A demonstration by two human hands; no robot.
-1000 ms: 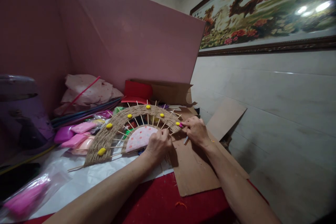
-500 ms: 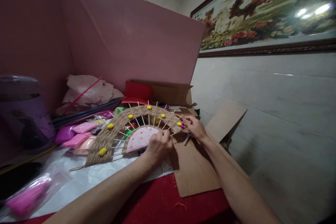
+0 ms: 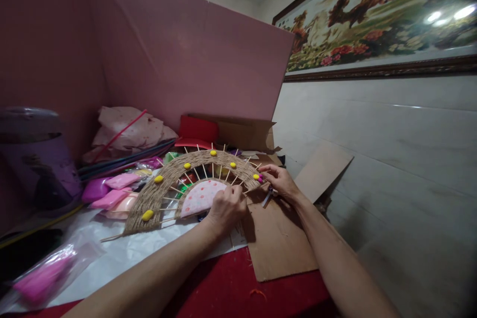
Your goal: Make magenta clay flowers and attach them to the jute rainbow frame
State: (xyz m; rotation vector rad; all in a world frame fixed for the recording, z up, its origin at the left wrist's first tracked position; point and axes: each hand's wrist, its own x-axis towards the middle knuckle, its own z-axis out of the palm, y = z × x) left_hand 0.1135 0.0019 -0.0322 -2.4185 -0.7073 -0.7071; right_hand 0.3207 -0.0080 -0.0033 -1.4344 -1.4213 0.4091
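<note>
A half-round fan of thin wooden sticks woven with brown twine [image 3: 175, 179] lies on the table, with a pink dotted centre [image 3: 201, 196] and several yellow clay blobs [image 3: 147, 215] on the twine band. My left hand [image 3: 227, 207] is closed, pinching the sticks at the fan's lower right. My right hand [image 3: 279, 180] is closed too, its fingertips pressing a small pink clay bit [image 3: 260, 178] next to a yellow blob at the fan's right end. A small grey tool [image 3: 267, 199] shows under that hand.
Pink clay packets [image 3: 112, 191] lie left of the fan. A clear bag with pink clay [image 3: 40, 278] sits at the near left. Flat cardboard [image 3: 279, 243] covers the red table on the right. A red box [image 3: 197, 131], crumpled paper and a purple container [image 3: 37, 159] stand behind.
The view has drifted slightly. My right hand has shifted a little at the fan's right end, still pressing the pink bit. My left hand keeps its hold.
</note>
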